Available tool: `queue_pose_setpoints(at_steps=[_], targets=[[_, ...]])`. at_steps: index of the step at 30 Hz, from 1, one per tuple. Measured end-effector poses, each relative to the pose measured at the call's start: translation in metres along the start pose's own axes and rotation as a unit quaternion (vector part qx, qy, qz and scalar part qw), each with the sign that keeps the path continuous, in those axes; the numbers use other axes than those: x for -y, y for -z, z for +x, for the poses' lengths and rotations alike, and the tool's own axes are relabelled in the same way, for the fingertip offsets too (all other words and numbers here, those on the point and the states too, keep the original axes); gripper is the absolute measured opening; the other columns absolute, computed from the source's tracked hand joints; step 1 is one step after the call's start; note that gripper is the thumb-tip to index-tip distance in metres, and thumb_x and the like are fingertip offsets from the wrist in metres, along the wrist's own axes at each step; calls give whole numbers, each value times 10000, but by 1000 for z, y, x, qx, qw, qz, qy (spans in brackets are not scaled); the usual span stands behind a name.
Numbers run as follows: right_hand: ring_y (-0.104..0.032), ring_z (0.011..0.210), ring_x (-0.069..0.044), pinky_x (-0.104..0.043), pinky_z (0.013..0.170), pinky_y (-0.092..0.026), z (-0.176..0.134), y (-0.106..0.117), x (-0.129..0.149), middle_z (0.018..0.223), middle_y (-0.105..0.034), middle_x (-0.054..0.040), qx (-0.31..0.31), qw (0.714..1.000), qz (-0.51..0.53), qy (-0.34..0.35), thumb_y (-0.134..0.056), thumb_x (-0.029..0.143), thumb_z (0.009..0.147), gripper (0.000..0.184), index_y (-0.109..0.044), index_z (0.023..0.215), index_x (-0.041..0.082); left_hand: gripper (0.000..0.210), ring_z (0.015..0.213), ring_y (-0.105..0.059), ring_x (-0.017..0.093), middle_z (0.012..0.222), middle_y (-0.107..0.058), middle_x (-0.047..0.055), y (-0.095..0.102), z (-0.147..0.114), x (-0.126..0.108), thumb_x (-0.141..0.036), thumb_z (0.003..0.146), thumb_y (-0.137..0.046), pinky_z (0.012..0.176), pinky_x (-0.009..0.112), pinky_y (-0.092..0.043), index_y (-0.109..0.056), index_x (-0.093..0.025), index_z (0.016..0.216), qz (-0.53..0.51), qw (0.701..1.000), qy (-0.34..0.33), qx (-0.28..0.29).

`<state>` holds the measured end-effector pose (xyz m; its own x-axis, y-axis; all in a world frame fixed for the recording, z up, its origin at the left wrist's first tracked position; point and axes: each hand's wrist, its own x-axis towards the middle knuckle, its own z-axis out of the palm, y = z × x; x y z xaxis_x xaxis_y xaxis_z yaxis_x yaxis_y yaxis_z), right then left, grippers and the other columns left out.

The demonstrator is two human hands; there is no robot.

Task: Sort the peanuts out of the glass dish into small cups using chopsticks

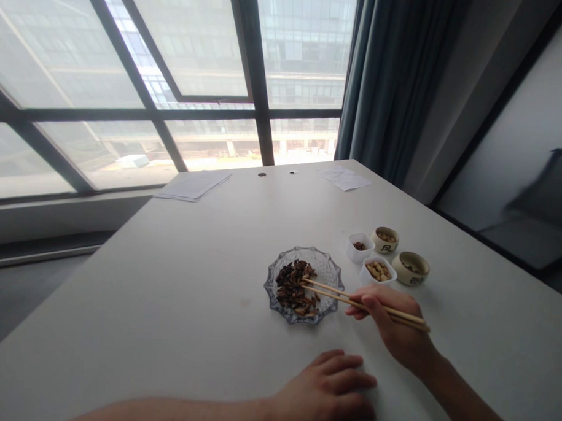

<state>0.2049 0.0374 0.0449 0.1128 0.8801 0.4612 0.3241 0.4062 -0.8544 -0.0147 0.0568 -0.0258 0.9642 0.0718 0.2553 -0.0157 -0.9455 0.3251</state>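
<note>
A pair of wooden chopsticks (379, 308) is gripped in my right hand (390, 322), which is closed around them beside the plate. Their tips reach into a heap of dark brown, elongated dried pieces (296, 291) on a clear glass plate with a scalloped rim (336, 280). Whether the tips pinch a piece, I cannot tell. My left hand (327, 387) rests palm down on the table in front of the plate, fingers stretched out, holding nothing.
Right of the plate stand a white cup with dark bits (357, 253), a white cup of tan, peanut-like pieces (375, 276) and two beige ceramic bowls (387, 243). Paper sheets (194, 186) lie at the far left of the white table (190, 293), others (346, 179) at the far right.
</note>
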Motion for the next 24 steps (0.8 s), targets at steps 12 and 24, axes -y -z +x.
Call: queue_pose_setpoints(at_steps=[12, 24], targets=[[-779, 684, -183, -267, 607, -645, -3, -8, 0, 823, -820, -58, -3, 1000, 12, 14, -611, 351, 1055, 300, -838, 923, 206, 279, 1506, -488, 213, 1541, -616, -37, 2, 0, 0, -457, 1132, -498, 1287, 369, -326, -677, -274, 1244, 3, 1000, -1, -10], [-803, 593, -262, -320, 572, -692, 6, 0, 3, 699, -805, -112, -231, 967, 67, -84, -741, 583, 934, 466, -823, 849, 132, 287, 1504, -487, 211, 1535, -620, -29, 1, 0, 1, -460, 1139, -478, 1295, 360, -296, -659, -268, 1252, -12, 1000, -4, -17]])
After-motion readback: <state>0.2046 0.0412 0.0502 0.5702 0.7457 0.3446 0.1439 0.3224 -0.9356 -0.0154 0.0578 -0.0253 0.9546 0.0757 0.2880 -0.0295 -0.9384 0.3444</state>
